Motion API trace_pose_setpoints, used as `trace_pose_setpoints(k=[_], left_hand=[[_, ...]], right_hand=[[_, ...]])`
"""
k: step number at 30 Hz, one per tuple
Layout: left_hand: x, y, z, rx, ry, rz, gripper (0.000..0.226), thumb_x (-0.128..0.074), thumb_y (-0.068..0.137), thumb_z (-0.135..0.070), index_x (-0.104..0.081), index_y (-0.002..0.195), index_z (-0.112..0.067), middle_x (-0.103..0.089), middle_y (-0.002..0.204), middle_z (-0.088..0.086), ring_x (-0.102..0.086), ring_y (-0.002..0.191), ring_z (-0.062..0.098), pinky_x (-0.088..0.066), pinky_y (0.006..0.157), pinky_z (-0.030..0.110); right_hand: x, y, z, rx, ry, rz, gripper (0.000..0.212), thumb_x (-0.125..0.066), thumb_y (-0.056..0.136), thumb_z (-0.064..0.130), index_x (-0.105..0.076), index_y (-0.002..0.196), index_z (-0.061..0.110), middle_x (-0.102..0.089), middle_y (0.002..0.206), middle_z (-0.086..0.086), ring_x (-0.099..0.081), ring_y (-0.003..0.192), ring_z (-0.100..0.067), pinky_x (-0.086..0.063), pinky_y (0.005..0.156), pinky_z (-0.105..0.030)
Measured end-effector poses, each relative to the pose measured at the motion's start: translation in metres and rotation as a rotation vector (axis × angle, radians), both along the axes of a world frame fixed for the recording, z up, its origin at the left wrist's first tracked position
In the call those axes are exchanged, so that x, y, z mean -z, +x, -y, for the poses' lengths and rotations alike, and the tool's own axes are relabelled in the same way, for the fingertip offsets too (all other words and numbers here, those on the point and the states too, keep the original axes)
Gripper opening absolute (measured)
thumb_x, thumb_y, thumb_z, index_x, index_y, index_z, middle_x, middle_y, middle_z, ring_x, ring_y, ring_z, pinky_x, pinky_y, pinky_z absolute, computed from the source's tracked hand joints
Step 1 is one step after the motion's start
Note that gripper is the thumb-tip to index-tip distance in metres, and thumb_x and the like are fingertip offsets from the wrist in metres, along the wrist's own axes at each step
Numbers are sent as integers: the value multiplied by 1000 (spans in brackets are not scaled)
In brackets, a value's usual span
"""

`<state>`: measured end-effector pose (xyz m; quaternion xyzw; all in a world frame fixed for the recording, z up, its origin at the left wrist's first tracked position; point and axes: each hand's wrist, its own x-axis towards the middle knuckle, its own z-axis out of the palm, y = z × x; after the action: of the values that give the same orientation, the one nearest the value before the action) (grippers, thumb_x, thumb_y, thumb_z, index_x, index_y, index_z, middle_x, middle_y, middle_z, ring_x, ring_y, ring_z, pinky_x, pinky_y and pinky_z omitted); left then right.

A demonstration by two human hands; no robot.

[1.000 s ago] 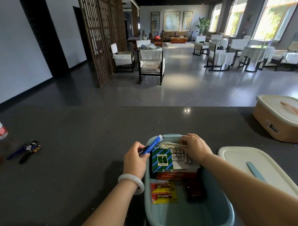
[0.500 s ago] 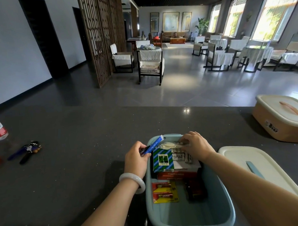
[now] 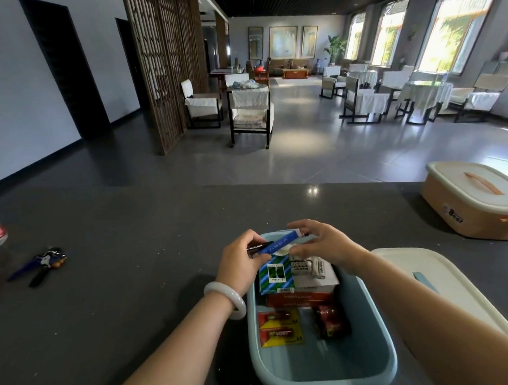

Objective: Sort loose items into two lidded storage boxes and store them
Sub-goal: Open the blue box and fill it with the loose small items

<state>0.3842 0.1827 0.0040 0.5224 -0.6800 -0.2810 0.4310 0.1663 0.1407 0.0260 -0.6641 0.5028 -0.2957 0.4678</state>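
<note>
**Fig. — Blue pen held over the open box**

L hand (image 3: 244, 261) grips the blue pen (image 3: 279, 244) by its near end, above the far rim of the light-blue box (image 3: 380, 349) on the dark surface (image 3: 127, 256). R hand (image 3: 326, 244) curves round the pen's far tip, but actual grip can't be told. Box holds AA battery pack (image 3: 279, 328) etc. Its lid (image 3: 467, 296) lies just beside it, R side.

Both forearms are bare, and there's one chunky, smooth, milky-white bangle (image 3: 239, 306) (jade-ish, can't tell the material) on the wrist behind the left hand (image 3: 241, 259).
</note>
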Motion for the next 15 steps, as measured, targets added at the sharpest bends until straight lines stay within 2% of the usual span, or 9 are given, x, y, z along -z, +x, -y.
trace_pose_setpoints(k=[4, 9, 12, 15], left_hand=[[1, -7, 2, 7, 58, 46, 21, -74, 82, -19, -58, 94, -26, -63, 92, -17, -61, 83, -8, -49, 62, 7], [2, -12, 1, 22, 96, 52, 22, -74, 82, -18, -59, 95, -28, -63, 92, -17, -61, 83, -9, -48, 59, 7], [3, -14, 0, 24, 99, 53, 23, -74, 82, -19, -59, 96, -28, -63, 97, -16, -62, 88, -4, -52, 64, 12], [5, -15, -2, -11, 93, 60, 28, -77, 80, -22, -57, 99, -28, -59, 104, -14, -59, 95, 1, -52, 75, 18]], right_hand=[[6, -5, -8, 55, -20, 123, 25, -78, 78, 15, -73, 101, 25, -72, 99, -1, -71, 86, -16, -56, 71, -23], [15, -10, -16, 133, -49, 188, 14, -75, 79, 7, -75, 91, 14, -74, 91, -5, -70, 79, -14, -54, 67, -21], [21, -11, -20, 183, -58, 191, 8, -76, 79, 8, -77, 83, 15, -74, 80, -3, -67, 69, -10, -52, 64, -17], [27, -14, -23, 274, -46, 226, 4, -76, 78, 9, -77, 79, 13, -74, 76, -4, -69, 66, -11, -52, 59, -15]])
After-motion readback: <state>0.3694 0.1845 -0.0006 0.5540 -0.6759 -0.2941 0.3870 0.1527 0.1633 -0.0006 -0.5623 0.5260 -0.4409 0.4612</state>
